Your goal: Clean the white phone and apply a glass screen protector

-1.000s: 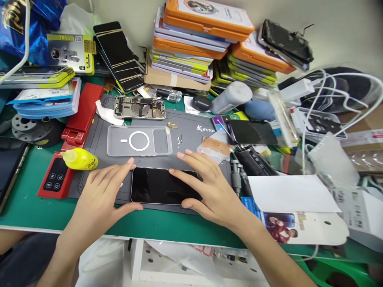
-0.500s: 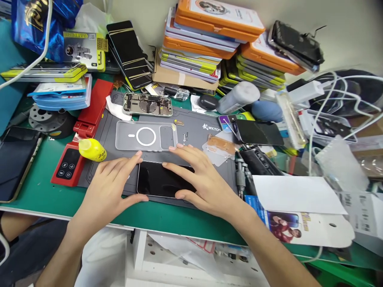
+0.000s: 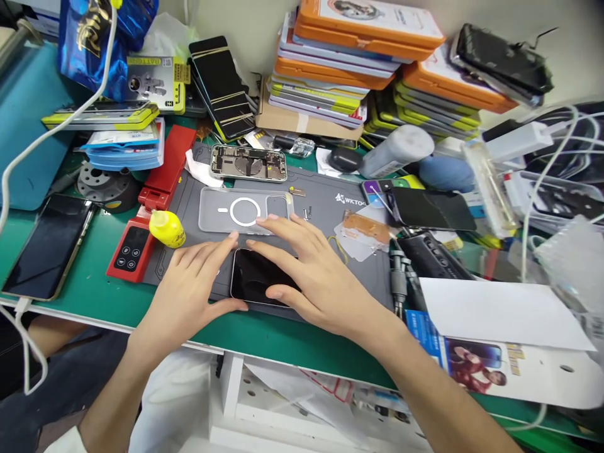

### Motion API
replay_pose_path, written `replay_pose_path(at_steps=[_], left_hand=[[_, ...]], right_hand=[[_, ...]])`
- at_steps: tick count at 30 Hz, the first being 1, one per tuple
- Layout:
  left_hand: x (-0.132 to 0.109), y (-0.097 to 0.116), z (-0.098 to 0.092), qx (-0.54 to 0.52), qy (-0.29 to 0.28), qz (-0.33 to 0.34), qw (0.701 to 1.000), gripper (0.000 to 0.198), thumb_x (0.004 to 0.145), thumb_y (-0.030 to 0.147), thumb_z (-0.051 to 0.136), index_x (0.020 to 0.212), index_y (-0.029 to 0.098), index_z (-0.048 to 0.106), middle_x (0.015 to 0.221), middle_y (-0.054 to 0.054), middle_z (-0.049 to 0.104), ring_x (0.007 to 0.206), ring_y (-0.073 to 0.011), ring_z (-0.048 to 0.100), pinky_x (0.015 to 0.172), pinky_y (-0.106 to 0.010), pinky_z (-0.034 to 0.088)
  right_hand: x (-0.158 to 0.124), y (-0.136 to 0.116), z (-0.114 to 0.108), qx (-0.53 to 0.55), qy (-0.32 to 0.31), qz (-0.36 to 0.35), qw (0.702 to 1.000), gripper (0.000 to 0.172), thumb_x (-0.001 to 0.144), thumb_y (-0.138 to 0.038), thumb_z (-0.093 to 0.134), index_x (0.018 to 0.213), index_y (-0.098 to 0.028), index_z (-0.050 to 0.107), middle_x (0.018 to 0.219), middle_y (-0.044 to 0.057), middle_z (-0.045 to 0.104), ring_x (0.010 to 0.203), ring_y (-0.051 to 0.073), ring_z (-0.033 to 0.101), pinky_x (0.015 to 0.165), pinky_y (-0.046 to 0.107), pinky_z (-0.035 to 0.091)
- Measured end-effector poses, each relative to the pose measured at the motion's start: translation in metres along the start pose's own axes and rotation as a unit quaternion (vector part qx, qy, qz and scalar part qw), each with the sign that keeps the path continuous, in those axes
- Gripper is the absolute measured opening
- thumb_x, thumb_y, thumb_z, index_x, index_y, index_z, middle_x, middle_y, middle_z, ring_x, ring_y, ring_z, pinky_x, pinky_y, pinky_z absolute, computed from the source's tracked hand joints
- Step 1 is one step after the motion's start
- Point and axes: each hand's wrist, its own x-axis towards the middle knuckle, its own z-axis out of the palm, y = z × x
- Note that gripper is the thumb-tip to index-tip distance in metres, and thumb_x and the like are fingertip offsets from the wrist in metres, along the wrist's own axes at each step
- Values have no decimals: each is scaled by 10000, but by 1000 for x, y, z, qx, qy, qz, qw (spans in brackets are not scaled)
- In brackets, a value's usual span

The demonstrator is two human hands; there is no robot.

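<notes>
A phone (image 3: 252,274) with a black screen lies face up on the grey work mat (image 3: 214,286). At its left end is my left hand (image 3: 186,296), thumb and fingers apart around the corner area. My right hand (image 3: 316,270) spreads over the phone's right part and hides it, the thumb above the screen. Whether either hand touches the phone I cannot tell. Just behind it lies a clear phone case (image 3: 212,211) with a white ring. Farther back rests an opened phone (image 3: 248,162) with its inner parts showing.
Left of the mat stand a yellow bottle (image 3: 167,228) and a red folding device (image 3: 132,248). Screwdrivers (image 3: 399,277) and a white paper sheet (image 3: 500,311) lie to the right. Stacked orange boxes (image 3: 363,47) line the back. A rubber band (image 3: 338,250) lies near the right hand.
My right hand has shifted left across the phone and covers more of it. The left hand stays by the left end. The whole view has slid, so things appear farther right.
</notes>
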Motion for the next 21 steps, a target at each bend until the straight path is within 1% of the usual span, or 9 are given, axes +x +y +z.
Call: replay_pose_path(at_steps=[3,7,11,14,18,21], left_hand=[[-1,0,1,-5,5,-5,1000,1118,912,524,888,1767,273,214,1620,-106,621,1437,-314,595,1178,-437,435],[-2,0,2,-7,10,-5,1000,1107,953,533,846,1792,294,165,1616,-132,617,1426,-334,617,1162,-471,473],[-1,0,2,-4,10,-1,1000,1101,978,556,809,1807,292,134,1577,-148,642,1401,-342,635,1134,-478,497],[-1,0,2,-3,11,3,1000,1128,948,581,830,1799,271,158,1572,-149,647,1403,-341,628,1140,-470,489],[-1,0,2,-2,10,0,1000,1110,918,583,854,1771,240,232,1555,-148,656,1407,-330,619,1156,-453,477],[-1,1,2,-10,6,-7,1000,1093,940,553,849,1783,263,216,1573,-136,646,1420,-321,613,1156,-451,482]], right_hand=[[3,-2,4,-9,-3,-2,1000,664,1208,-644,323,1530,-134,602,1700,195,461,1618,321,403,1386,615,298],[3,-6,13,-8,-20,-14,1000,739,1191,-697,280,1526,-133,619,1708,182,457,1632,308,382,1405,601,264],[1,-10,18,-29,-29,-27,999,779,1183,-716,284,1531,-108,624,1702,188,470,1625,326,394,1400,619,281],[-2,-16,19,-46,-23,-46,998,804,1175,-730,310,1536,-80,617,1694,195,481,1619,332,402,1403,618,284],[-5,-25,17,-31,-7,-58,998,787,1178,-718,333,1493,-64,638,1673,185,511,1639,308,372,1434,551,214],[-10,-27,14,-1,-9,-68,998,745,1178,-720,339,1448,-113,677,1641,175,547,1640,310,378,1419,587,253]])
